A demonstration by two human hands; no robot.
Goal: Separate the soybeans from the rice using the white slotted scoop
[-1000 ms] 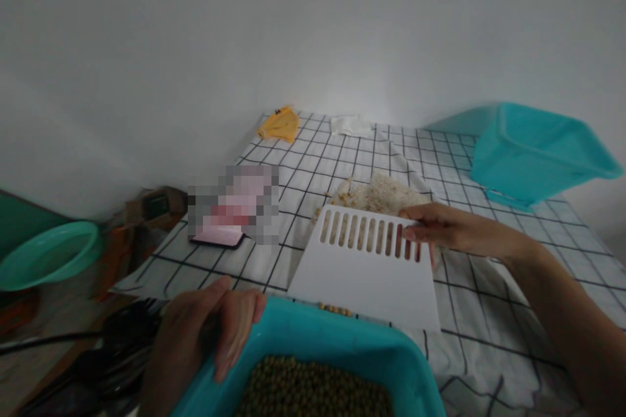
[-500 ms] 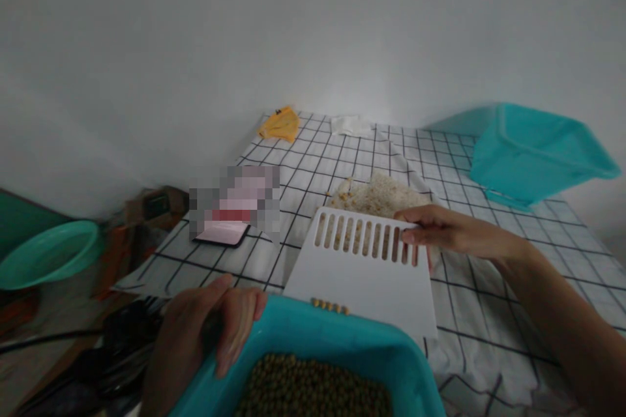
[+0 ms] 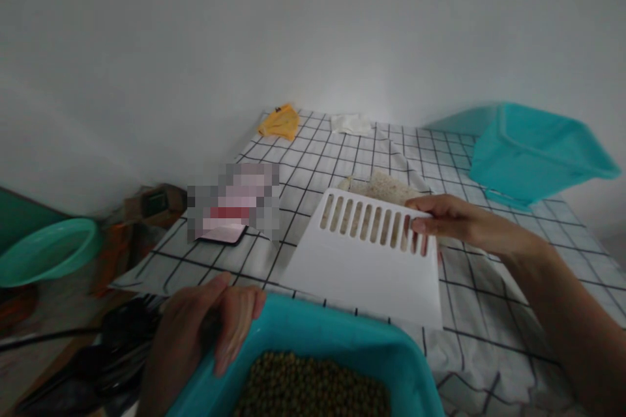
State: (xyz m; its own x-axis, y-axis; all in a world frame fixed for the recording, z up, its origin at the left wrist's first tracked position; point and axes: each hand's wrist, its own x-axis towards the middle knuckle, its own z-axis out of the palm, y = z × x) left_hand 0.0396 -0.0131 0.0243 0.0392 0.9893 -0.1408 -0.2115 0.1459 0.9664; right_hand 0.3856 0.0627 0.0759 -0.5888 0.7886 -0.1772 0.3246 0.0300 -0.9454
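My right hand [image 3: 447,221] grips the slotted top edge of a white plastic scraper board [image 3: 366,260], which slopes down toward a teal tub [image 3: 317,332] at the bottom of the view. The tub is full of small olive-brown beans [image 3: 313,388]. My left hand [image 3: 205,326] is closed over the tub's left rim, fingers curled inside it. Beyond the board a pile of pale grain [image 3: 386,186] lies on the checked cloth [image 3: 342,156], partly hidden by the board.
A second teal tub [image 3: 533,153] stands tilted at the back right. An orange cloth [image 3: 280,122] and a white rag [image 3: 349,124] lie at the far edge. A phone [image 3: 222,231] rests on the cloth's left. A green basin [image 3: 46,254] and dark cables [image 3: 98,352] sit lower left.
The board's slotted edge has lifted and shifted slightly away, covering more of the grain pile. The few beans on its lower edge are gone from view. My left hand stays put.
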